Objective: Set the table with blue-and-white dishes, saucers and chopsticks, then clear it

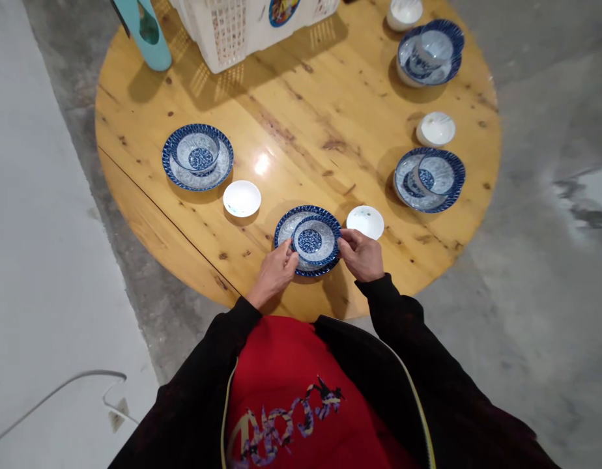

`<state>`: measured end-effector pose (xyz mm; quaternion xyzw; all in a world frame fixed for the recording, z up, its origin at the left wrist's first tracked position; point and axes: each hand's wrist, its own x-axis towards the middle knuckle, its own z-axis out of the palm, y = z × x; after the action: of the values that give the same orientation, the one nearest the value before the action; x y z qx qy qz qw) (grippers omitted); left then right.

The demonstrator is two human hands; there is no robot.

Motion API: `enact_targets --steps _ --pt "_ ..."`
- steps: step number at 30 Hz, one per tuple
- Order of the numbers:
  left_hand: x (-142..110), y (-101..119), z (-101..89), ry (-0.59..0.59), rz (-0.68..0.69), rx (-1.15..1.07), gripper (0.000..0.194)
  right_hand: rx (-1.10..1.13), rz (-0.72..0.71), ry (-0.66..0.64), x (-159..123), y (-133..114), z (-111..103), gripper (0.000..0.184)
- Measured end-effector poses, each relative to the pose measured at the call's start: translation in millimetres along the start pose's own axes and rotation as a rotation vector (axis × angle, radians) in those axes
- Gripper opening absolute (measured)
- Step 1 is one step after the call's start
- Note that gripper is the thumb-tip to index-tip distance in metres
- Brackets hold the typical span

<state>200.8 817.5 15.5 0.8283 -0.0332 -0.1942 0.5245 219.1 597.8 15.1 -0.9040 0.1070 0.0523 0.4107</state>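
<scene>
L hand point(273, 270) & R hand point(364, 255) pinched opp. sides of the small bowl point(315, 241), thumbs & fingers narrow on its rim. It sat over the lgr dish point(286, 226), near the table point(281, 153) edge; contact btwn them unclear. Best bet: light, even grip, rim level. Forearms angled inward, backs of hands up.

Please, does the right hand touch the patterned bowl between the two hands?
Touching: the head view shows the right hand holding the patterned bowl by its rim.
</scene>
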Motion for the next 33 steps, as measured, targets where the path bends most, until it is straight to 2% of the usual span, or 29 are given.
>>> enact_targets --steps 7,13,16,21,27,33 --pt "-14.7 -2.4 -8.0 0.05 -0.07 -0.06 0.042 0.099 0.024 0.058 -5.6 5.2 -2.0 0.037" --pt "-57.7 -9.1 -23.9 0.148 -0.147 -0.149 0.035 0.271 0.167 0.261 -32.4 22.4 -16.8 0.043" --pt "-77.3 -13.8 -24.8 0.183 -0.207 -0.213 0.036 0.385 0.197 0.309 -49.9 30.7 -15.6 0.046" --pt "-96.5 -23.8 -14.1 0.215 -0.297 -0.253 0.04 0.455 0.282 0.238 -74.5 39.7 0.4 0.053" --pt "-109.3 -27.3 2.4 0.213 -0.34 -0.233 0.041 0.625 0.405 0.122 -92.6 52.6 17.2 0.063" --pt "-109.4 -17.6 9.9 0.155 -0.262 -0.092 0.04 0.739 0.499 0.133 -109.1 70.8 13.9 0.07"
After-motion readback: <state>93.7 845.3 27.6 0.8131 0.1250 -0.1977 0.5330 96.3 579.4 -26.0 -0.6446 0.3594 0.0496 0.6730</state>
